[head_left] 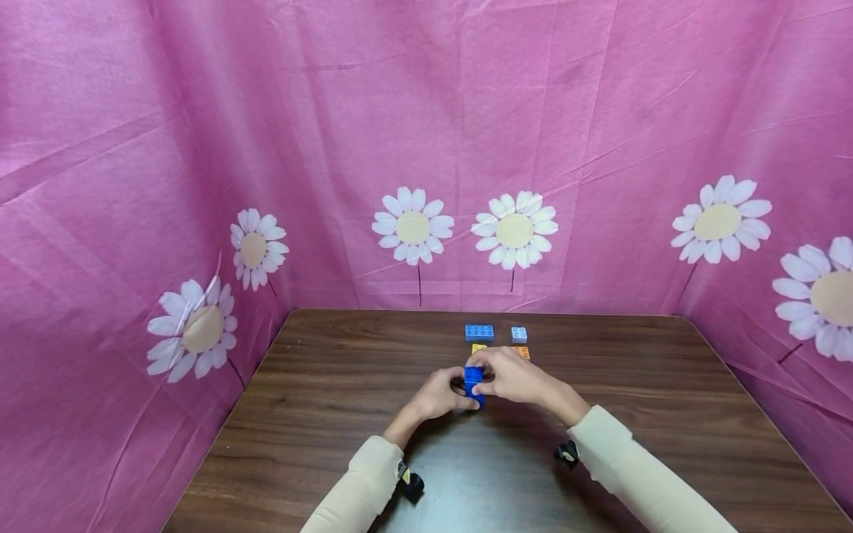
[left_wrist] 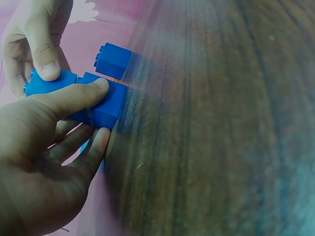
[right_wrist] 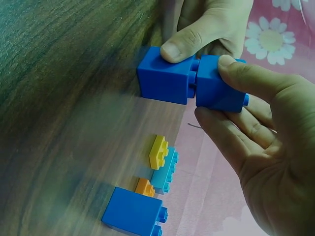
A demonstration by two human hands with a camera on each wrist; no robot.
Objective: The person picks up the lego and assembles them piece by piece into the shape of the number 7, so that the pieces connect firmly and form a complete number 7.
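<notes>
My left hand (head_left: 436, 394) grips a blue toy brick (right_wrist: 162, 81) low on the table, its thumb on one side and fingers on the other. Above it, a second blue brick (right_wrist: 216, 88) is pinched between the thumb and fingers of my right hand (head_left: 516, 376). The two bricks are lined up, studs facing up. A narrow gap with studs showing lies between them in the right wrist view. A third blue brick (right_wrist: 133, 211) stands apart on the table; my right hand seems to hide it in the head view.
Beyond the hands lie a light blue long brick (head_left: 479, 332), a pale blue small brick (head_left: 519, 334), a yellow brick (head_left: 478, 347) and an orange brick (head_left: 523, 353), the last two partly hidden. A pink flowered cloth (head_left: 460, 148) surrounds the brown wooden table (head_left: 320, 392).
</notes>
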